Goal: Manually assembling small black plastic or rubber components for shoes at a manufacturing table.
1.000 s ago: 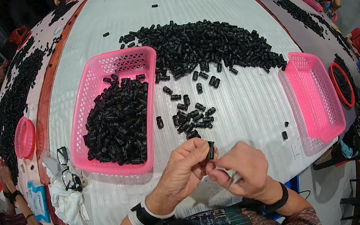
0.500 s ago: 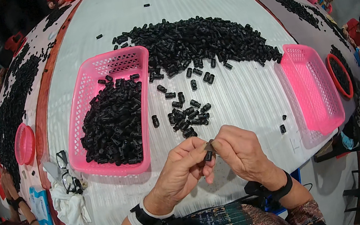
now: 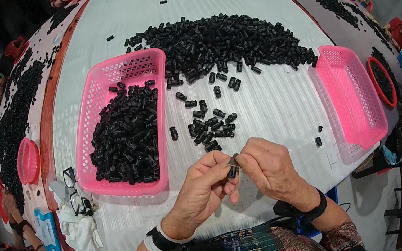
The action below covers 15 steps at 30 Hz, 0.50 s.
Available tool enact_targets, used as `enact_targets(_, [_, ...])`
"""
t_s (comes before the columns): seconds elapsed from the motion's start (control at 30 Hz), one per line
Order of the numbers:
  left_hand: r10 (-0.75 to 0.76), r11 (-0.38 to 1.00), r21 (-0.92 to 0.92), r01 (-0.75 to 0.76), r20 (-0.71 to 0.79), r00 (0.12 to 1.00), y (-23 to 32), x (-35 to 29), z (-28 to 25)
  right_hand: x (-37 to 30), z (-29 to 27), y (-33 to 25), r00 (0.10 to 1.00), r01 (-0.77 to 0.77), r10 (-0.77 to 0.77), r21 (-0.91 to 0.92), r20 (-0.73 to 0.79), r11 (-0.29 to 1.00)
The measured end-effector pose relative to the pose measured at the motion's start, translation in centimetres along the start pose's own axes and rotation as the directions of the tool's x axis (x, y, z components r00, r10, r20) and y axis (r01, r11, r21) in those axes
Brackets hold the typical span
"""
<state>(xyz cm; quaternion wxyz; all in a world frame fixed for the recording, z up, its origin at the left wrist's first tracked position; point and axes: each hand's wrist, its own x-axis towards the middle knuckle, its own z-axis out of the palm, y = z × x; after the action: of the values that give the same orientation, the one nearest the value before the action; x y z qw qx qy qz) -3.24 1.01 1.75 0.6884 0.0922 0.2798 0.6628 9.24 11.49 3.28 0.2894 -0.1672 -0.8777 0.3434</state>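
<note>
In front of my body, close to the table's near edge, both hands meet. My left hand (image 3: 203, 184) pinches a small black barrel-shaped plastic part (image 3: 232, 172) between thumb and fingers. Against its top end, my right hand (image 3: 269, 168) presses a small flat greyish piece (image 3: 234, 160); its kind is too small to tell. Just beyond the fingertips lies a loose cluster of similar black parts (image 3: 212, 126). To the left stands a pink plastic basket (image 3: 166, 147) holding many more of them. A long black heap (image 3: 224, 41) of the same parts stretches across the table farther off.
A second pink basket (image 3: 351, 93) stands at the right, with two stray black parts (image 3: 318, 142) beside it. Eyeglasses (image 3: 81, 204) and a white cloth (image 3: 77, 230) lie at the left edge. Other people work around neighbouring tables; one person's arm (image 3: 29, 236) shows at lower left.
Both hands stay in nearly the same place. The flat greyish piece shows more plainly at the fingertips now. The view has shifted very slightly.
</note>
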Motion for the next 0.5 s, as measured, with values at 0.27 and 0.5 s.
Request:
enact_targets(0.27, [0.005, 1.000, 0.004, -0.005, -0.019, 1.000, -0.1, 0.3, -0.4, -0.2, 0.7, 0.6, 1.000, 0.015, -0.016, -0.064, -0.018, 0.998])
enact_targets(0.5, [-0.005, 1.000, 0.011, 0.006, -0.059, 0.998, -0.4, 0.6, -0.6, -0.6, 1.0, 1.1, 1.000, 0.012, -0.011, -0.055, 0.029, 0.998])
